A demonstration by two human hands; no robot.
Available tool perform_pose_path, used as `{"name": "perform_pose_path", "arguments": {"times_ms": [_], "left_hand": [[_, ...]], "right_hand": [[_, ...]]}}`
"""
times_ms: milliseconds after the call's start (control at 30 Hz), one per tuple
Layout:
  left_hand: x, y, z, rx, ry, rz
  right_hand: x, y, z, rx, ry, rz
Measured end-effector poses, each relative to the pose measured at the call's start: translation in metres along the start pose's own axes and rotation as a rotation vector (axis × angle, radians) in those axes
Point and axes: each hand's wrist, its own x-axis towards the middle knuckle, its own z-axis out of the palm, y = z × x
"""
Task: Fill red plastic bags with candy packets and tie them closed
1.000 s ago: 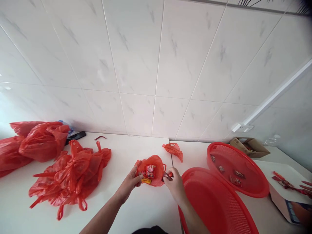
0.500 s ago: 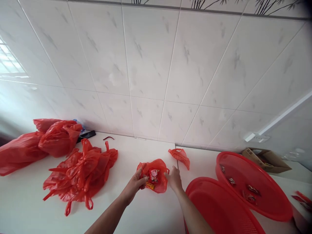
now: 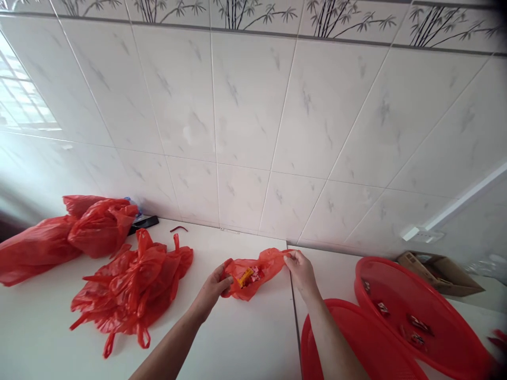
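Note:
A small red plastic bag with wrapped sweets inside is stretched between my two hands above the white table. My left hand pinches its left end. My right hand grips its right end, pulled out sideways. A yellow and a red-and-white sweet show through the thin plastic.
A heap of tied red bags lies at the left, with larger red bags behind it. Two round red mesh baskets sit at the right, the far one with a few sweets. A cardboard box stands by the wall.
My right hand has moved right and pulled the bag's end out, stretching the bag flat. The other small red bag that lay behind is hidden by it. The view has tilted up.

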Motion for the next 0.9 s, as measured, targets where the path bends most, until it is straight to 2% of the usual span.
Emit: {"name": "perform_pose_path", "arguments": {"times_ms": [100,267,333,433,533,600,733,833,900], "left_hand": [[0.003,0.022,0.006,0.154,0.064,0.051],[0.000,0.062,0.021,0.539,0.161,0.167],[-0.003,0.073,0.029,0.620,0.188,0.253],[-0.007,0.081,0.039,0.662,0.175,0.339],[-0.008,0.080,0.047,0.687,0.116,0.362],[-0.007,0.078,0.050,0.723,0.101,0.383],[-0.008,0.076,0.056,0.762,0.071,0.368],[-0.010,0.074,0.064,0.628,-0.017,0.279],[-0.010,0.069,0.069,0.513,-0.079,0.243]], "right_hand": [[-0.008,0.002,-0.008,0.106,0.024,0.038],[-0.020,-0.001,-0.010,0.568,0.030,0.072],[-0.024,-0.001,-0.008,0.697,0.044,0.089],[-0.031,0.002,-0.002,0.768,0.052,0.163],[-0.043,0.002,0.004,0.720,0.019,0.222],[-0.052,-0.003,0.006,0.618,-0.051,0.221],[-0.067,-0.021,0.015,0.340,-0.327,0.187],[-0.071,-0.030,0.030,0.258,-0.524,0.142],[-0.070,-0.030,0.041,0.250,-0.553,0.153]]}}
